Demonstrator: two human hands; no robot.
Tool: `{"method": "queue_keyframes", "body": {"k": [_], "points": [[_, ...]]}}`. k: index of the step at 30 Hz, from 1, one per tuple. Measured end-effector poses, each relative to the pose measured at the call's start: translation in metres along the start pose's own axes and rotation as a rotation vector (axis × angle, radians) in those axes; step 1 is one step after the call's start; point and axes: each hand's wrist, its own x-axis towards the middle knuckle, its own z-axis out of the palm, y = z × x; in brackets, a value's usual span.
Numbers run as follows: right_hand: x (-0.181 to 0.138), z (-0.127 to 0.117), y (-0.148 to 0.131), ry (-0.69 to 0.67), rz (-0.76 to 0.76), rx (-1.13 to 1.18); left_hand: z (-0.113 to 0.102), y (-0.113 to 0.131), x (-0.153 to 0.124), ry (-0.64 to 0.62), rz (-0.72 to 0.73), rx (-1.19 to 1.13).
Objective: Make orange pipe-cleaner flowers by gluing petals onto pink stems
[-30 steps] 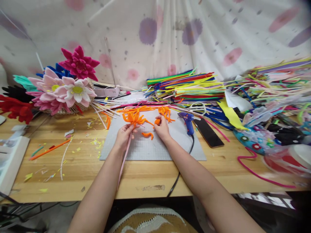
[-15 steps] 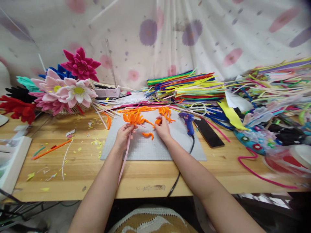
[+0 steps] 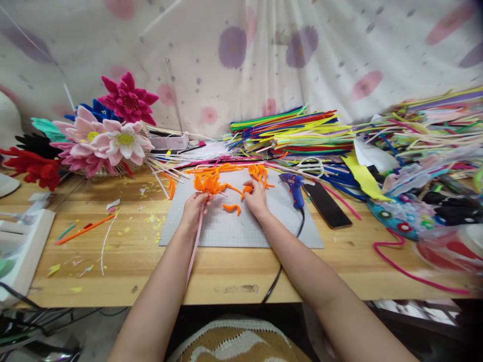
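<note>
Whole scene being shifted slightly toward right of frame. Left hand (image 3: pixel 194 207), orange flower (image 3: pixel 208 183) gripped, being raised slightly up-frame. Right hand (image 3: pixel 257 197), small orange piece (image 3: pixel 247 189) pinched, being edged toward orange curls (image 3: pixel 259 173).

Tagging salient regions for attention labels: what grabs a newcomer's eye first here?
The orange pipe-cleaner flower on a pink stem stands out at centre, gripped in the left hand over the grey cutting mat; the right hand touches a loose orange piece. Big pink fuzzy-wire blooms sit far left, stacked multicoloured pipe cleaners behind.
</note>
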Motion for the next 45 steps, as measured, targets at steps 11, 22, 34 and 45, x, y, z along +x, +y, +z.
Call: {"method": "queue_keyframes", "body": {"k": [11,22,34,45], "points": [[-0.006,-0.004,-0.01,-0.002,-0.035,-0.062,0.0,0.002,0.0,-0.015,-0.018,-0.018],[-0.005,-0.021,-0.057,0.091,-0.28,0.275,0.0,0.003,-0.003,-0.086,-0.054,-0.032],[-0.003,0.01,-0.105,-0.337,-0.66,0.084,0.0,0.002,-0.005,-0.123,-0.04,-0.066],[-0.005,0.016,-0.104,-0.339,-0.676,-0.014,0.0,0.001,-0.006,-0.107,-0.013,-0.007]]}}
